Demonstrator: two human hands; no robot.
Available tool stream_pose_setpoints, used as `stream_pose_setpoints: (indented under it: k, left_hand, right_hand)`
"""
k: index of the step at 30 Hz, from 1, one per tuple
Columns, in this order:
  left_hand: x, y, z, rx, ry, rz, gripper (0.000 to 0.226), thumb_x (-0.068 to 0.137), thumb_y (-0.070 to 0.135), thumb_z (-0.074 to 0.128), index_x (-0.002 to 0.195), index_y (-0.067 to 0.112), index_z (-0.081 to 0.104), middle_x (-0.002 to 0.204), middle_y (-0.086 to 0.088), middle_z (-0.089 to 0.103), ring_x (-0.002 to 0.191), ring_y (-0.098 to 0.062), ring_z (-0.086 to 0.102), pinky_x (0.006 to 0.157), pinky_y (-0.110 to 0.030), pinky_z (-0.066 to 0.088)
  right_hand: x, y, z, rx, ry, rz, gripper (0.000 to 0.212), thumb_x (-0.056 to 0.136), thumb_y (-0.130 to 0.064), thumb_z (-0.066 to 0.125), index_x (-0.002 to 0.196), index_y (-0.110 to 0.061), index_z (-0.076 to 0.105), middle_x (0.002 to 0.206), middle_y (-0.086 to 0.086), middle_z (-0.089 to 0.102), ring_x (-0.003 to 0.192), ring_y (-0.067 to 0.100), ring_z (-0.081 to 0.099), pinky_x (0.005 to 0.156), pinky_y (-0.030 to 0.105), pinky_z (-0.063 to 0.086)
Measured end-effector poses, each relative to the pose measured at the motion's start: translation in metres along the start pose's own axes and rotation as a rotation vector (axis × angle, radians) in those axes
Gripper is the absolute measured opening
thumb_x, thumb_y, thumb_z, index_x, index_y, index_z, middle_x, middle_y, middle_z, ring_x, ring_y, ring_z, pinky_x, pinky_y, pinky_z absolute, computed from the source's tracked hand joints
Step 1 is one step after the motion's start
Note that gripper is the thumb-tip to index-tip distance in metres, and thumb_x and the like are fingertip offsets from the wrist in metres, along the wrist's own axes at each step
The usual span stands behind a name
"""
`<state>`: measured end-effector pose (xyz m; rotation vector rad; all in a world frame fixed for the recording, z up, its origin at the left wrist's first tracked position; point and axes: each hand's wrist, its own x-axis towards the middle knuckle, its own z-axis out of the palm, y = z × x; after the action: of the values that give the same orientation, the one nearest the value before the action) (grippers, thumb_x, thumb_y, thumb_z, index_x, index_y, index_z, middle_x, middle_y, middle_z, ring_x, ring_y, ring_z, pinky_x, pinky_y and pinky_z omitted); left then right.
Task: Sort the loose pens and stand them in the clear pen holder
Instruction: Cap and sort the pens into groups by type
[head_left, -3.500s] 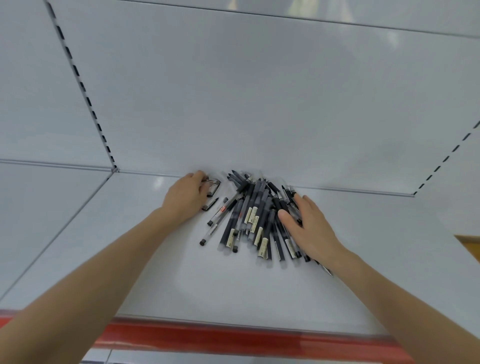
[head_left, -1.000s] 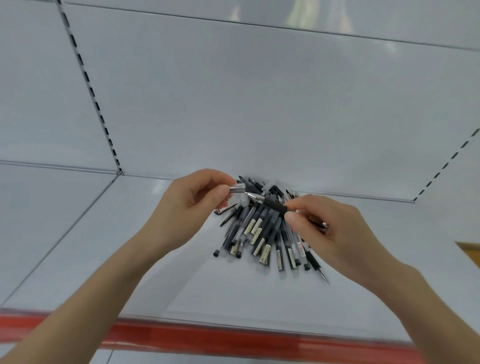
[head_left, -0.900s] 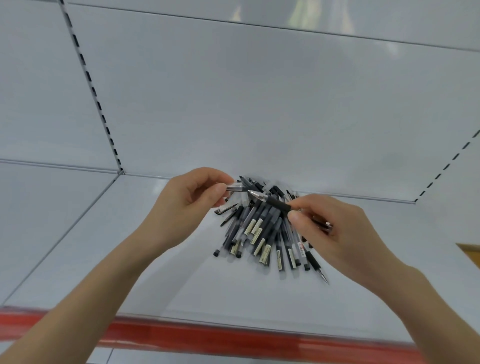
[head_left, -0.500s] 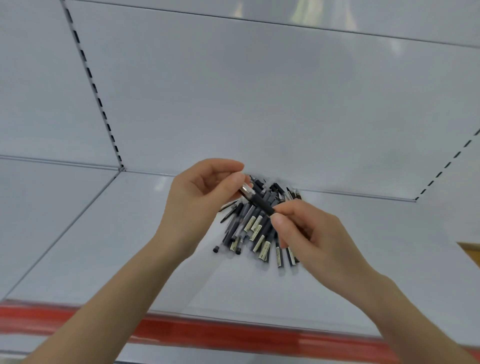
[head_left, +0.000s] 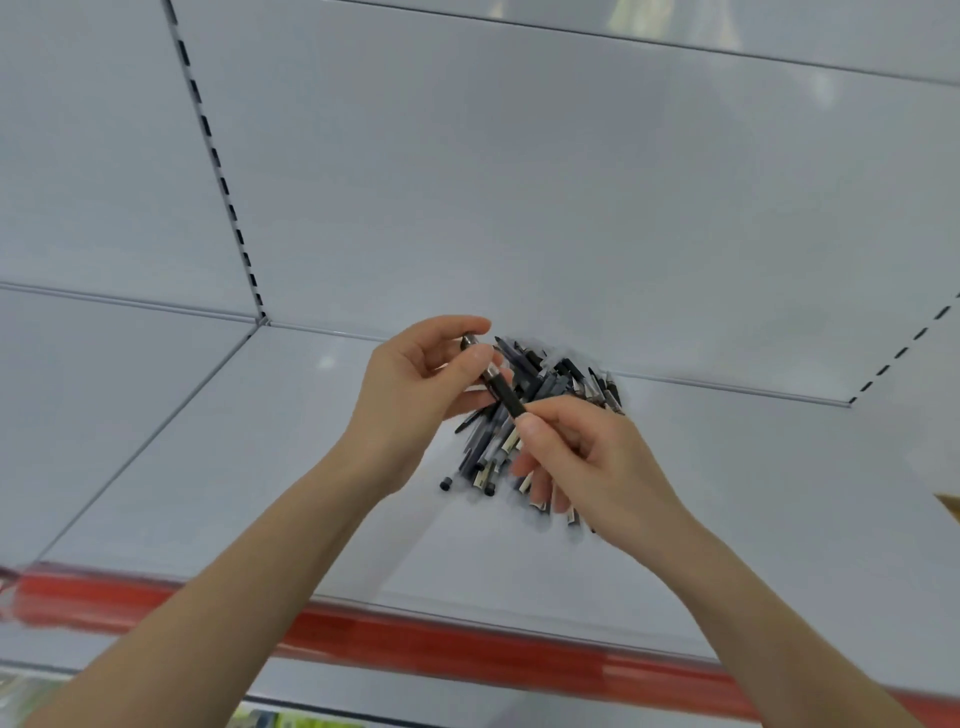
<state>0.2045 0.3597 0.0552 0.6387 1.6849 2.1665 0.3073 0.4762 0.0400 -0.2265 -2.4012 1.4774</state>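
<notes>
Both hands pinch one slim black plastic pen (head_left: 500, 383) above the heap of loose dark pens (head_left: 524, 426) at the white shelf (head_left: 260, 441)'s far edge: left hand (head_left: 415, 395) at its far tip, right hand (head_left: 582, 457) at its near barrel. The pen is probably light, stiff and smooth, so mid-barrel is the steadiest grip.

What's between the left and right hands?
Head view: one black pen spans the gap, left hand pinching its silver end, right hand its dark barrel; the pen pile lies beneath.

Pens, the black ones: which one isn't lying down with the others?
The black pen with a silver end, pinched between the left hand and right hand. It is held above the heap of black pens, which all lie on the white shelf.
</notes>
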Motion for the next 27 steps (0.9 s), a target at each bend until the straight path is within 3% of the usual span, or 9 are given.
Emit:
stream_pose_setpoints:
  k: [2, 5, 8, 12, 17, 20, 23, 27]
  left_hand:
    - [0.012, -0.005, -0.013, 0.064, 0.022, -0.046, 0.016, 0.089, 0.003, 0.054, 0.099, 0.01, 0.064, 0.069, -0.002, 0.063, 0.061, -0.01, 0.063, 0.065, -0.027, 0.059]
    - [0.03, -0.014, -0.043, 0.32, 0.084, -0.063, 0.018, 0.091, 0.007, 0.053, 0.104, 0.011, 0.063, 0.072, -0.004, 0.056, 0.047, -0.002, 0.055, 0.056, -0.02, 0.054]
    - [0.044, -0.028, -0.074, 0.65, 0.114, -0.07, 0.015, 0.09, 0.013, 0.055, 0.103, 0.015, 0.063, 0.077, -0.005, 0.059, 0.054, -0.01, 0.057, 0.05, -0.017, 0.051]
    - [0.055, -0.041, -0.093, 1.005, 0.152, -0.047, 0.019, 0.088, 0.019, 0.057, 0.102, 0.008, 0.064, 0.083, -0.008, 0.063, 0.068, -0.025, 0.056, 0.059, -0.024, 0.043]
    - [0.057, -0.049, -0.101, 1.136, 0.16, -0.063, 0.025, 0.088, 0.021, 0.057, 0.109, 0.008, 0.062, 0.103, -0.014, 0.063, 0.085, -0.025, 0.053, 0.077, -0.027, 0.04]
    - [0.057, -0.051, -0.097, 1.24, 0.138, 0.003, 0.03, 0.089, 0.022, 0.057, 0.114, 0.008, 0.059, 0.109, -0.014, 0.057, 0.094, -0.028, 0.056, 0.079, -0.028, 0.036]
    - [0.054, -0.048, -0.077, 1.196, 0.027, 0.112, 0.024, 0.087, 0.019, 0.061, 0.106, 0.006, 0.064, 0.101, -0.012, 0.061, 0.086, -0.023, 0.055, 0.08, -0.027, 0.037]
    - [0.055, -0.051, -0.048, 1.188, -0.167, 0.147, 0.023, 0.086, 0.025, 0.062, 0.102, 0.009, 0.065, 0.091, -0.004, 0.056, 0.087, -0.022, 0.055, 0.083, -0.031, 0.042]
  right_hand:
    - [0.007, 0.006, -0.003, -0.089, -0.041, 0.026, 0.014, 0.091, -0.026, 0.053, 0.084, -0.022, 0.064, 0.072, -0.005, 0.067, 0.057, 0.006, 0.062, 0.057, 0.019, 0.048]
    - [0.019, 0.019, -0.013, -0.3, 0.035, 0.043, 0.014, 0.089, -0.027, 0.057, 0.083, -0.019, 0.067, 0.075, -0.007, 0.067, 0.071, 0.009, 0.064, 0.071, 0.024, 0.048]
    - [0.031, 0.028, -0.016, -0.478, 0.053, 0.019, 0.016, 0.088, -0.029, 0.058, 0.083, -0.017, 0.068, 0.079, -0.007, 0.067, 0.079, 0.012, 0.062, 0.077, 0.029, 0.049]
    - [0.052, 0.029, -0.004, -0.685, 0.057, 0.067, 0.033, 0.089, -0.044, 0.052, 0.077, -0.014, 0.059, 0.072, -0.007, 0.058, 0.073, 0.015, 0.055, 0.066, 0.03, 0.042]
    - [0.076, 0.024, 0.009, -1.022, 0.02, 0.137, 0.059, 0.084, -0.061, 0.049, 0.053, -0.013, 0.033, 0.051, -0.002, 0.038, 0.045, 0.014, 0.037, 0.046, 0.023, 0.027]
    - [0.08, 0.024, 0.007, -1.062, -0.017, 0.153, 0.052, 0.086, -0.048, 0.052, 0.056, -0.014, 0.028, 0.054, -0.002, 0.036, 0.051, 0.018, 0.04, 0.046, 0.024, 0.024]
    - [0.082, 0.024, 0.004, -1.003, -0.043, 0.187, 0.041, 0.087, -0.031, 0.052, 0.057, -0.013, 0.03, 0.058, -0.001, 0.038, 0.062, 0.024, 0.046, 0.049, 0.025, 0.028]
    - [0.079, 0.027, 0.002, -0.916, -0.044, 0.208, 0.04, 0.082, -0.026, 0.057, 0.054, -0.013, 0.031, 0.053, -0.001, 0.037, 0.048, 0.017, 0.037, 0.047, 0.024, 0.029]
